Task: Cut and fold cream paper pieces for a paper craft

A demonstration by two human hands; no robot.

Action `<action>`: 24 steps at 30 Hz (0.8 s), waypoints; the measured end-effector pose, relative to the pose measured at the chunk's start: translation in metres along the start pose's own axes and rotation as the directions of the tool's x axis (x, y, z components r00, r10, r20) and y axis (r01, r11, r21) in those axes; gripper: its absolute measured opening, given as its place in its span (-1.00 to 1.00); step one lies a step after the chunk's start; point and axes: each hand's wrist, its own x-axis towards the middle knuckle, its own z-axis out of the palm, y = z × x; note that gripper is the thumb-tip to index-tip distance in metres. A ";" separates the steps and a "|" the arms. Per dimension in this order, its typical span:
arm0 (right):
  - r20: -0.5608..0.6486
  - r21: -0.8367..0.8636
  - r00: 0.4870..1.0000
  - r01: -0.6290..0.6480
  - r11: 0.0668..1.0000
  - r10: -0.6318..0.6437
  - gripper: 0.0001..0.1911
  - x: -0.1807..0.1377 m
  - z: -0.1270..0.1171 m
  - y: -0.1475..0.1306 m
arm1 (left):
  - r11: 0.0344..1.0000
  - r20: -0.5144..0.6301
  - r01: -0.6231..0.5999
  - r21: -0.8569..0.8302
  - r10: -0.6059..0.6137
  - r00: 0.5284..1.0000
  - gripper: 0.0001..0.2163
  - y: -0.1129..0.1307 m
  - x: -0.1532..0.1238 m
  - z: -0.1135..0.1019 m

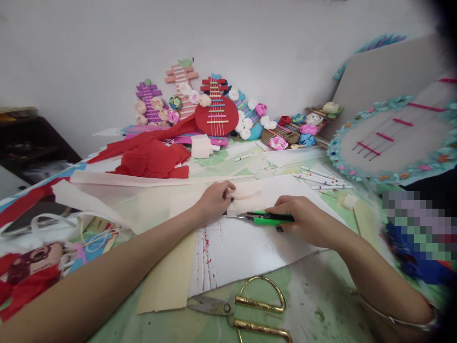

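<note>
My right hand is wrapped round a green and black utility knife, its blade pointing left. The blade lies along the lower edge of a small piece of cream crepe paper. At the paper's left end is my left hand, its fingers curled and pressed together on the edge. Beneath the paper lies a white board with cut lines and red marks. A wide sheet of cream crepe paper runs under my left forearm and partly under the board.
Gold-handled scissors lie open at the front edge of the board. Red crepe paper is heaped at back left. Decorated model lutes lean on the wall. Several thin white sticks lie at right, near a flower-rimmed round fan-like piece.
</note>
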 end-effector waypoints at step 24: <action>-0.017 -0.023 1.000 0.004 1.000 -0.004 -0.66 0.000 -0.002 -0.002 | 0.980 0.110 -0.086 -0.179 0.107 0.988 -0.78 0.005 -0.002 -0.011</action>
